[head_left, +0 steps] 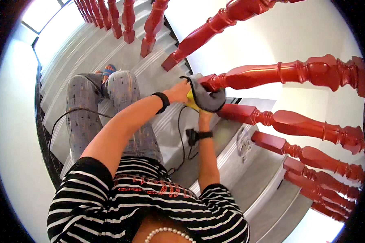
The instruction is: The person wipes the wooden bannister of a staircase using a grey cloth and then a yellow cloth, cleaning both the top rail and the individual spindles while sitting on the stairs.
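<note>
A two-sided cloth (209, 99), grey and yellow with a dark edge, is bent around the lower end of a red wooden baluster (247, 78). My left hand (178, 93) grips the cloth's left side, with its fingertips partly hidden in the folds. From below, my right hand (205, 115) reaches up into the cloth, which covers most of its fingers. Both wrists wear black bands, and a small black device (192, 137) sits at the right one. Another red baluster (237, 113) stands just beside the cloth.
I sit on grey stone stairs (113, 50) with pale stripes. A row of red balusters (128, 20) continues along the steps. Black cable (180, 129) runs between my legs and right arm. Whitish, tangled material (244, 146) lies on a step. A white wall (12, 121) rises at left.
</note>
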Demonstrator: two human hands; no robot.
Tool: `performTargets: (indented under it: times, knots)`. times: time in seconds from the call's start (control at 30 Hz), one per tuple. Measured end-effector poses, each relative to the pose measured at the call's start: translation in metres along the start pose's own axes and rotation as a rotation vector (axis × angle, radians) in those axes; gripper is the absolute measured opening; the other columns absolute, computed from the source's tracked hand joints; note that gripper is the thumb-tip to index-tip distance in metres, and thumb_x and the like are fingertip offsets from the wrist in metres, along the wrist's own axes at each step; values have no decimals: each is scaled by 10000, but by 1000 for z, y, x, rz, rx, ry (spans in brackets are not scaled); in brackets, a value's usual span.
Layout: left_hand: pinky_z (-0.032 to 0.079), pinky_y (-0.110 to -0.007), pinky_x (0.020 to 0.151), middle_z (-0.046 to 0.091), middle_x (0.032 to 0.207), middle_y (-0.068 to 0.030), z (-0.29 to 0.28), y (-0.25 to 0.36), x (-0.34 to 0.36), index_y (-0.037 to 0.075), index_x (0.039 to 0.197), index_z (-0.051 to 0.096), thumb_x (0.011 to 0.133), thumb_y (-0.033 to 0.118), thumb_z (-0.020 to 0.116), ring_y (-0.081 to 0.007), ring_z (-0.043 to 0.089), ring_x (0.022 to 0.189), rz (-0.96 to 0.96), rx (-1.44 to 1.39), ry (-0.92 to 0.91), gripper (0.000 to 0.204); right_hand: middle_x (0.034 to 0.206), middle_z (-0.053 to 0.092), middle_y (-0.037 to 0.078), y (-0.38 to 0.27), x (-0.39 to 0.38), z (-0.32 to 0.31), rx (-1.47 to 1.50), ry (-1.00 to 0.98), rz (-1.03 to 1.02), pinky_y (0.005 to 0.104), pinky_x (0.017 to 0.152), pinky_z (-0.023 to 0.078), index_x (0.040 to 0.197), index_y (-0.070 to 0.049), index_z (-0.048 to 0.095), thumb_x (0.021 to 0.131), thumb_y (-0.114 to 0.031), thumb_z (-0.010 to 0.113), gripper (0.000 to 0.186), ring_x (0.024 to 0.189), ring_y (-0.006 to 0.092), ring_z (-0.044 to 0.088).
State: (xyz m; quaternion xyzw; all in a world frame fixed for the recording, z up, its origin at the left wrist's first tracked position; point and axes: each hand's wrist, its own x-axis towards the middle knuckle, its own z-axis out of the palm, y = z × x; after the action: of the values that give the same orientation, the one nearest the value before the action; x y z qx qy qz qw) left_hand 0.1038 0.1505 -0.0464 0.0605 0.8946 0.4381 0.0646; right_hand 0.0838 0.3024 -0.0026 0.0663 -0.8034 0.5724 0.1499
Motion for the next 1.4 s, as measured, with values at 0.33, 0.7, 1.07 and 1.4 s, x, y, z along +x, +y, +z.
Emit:
performTargets:
  times: [0.33, 0.7, 1.07, 1.4]
  knots:
    - [455, -396, 832, 597, 979, -187, 1, 46, 71, 26, 1080, 512, 614, 223, 741, -360, 575, 939, 459, -548, 303, 555, 1169, 510, 112, 33, 68, -24, 366, -553, 243, 359, 949, 412, 1229, -27, 421, 843, -112, 577, 425, 1071, 205, 497]
    - [459, -430, 841, 580, 1044, -237, 42, -62, 89, -28, 1128, 462, 689, 79, 667, -396, 546, 999, 163, -114, 212, 496, 1130, 538, 109, 87, 31, 31, 153, -381, 212, 349, 938, 413, 1205, -31, 463, 854, -142, 554, 379, 1024, 224, 515]
    - [459, -457, 809, 589, 1030, -230, 10, -11, -2, -3, 1064, 503, 765, 158, 571, -413, 563, 941, -89, 162, -76, 346, 1091, 567, 106, 95, -20, 33, 89, -360, 224, 340, 927, 415, 1182, -36, 506, 865, -171, 531, 346, 977, 242, 533]
    - [443, -428, 842, 555, 1096, -237, -1, 69, -61, 28, 1178, 472, 826, 164, 518, -382, 541, 1025, 42, -136, -30, 379, 1180, 490, 321, -22, -71, -59, -692, 8, -472, 424, 955, 402, 1190, 132, 442, 774, -159, 585, 527, 1100, 462, 480]
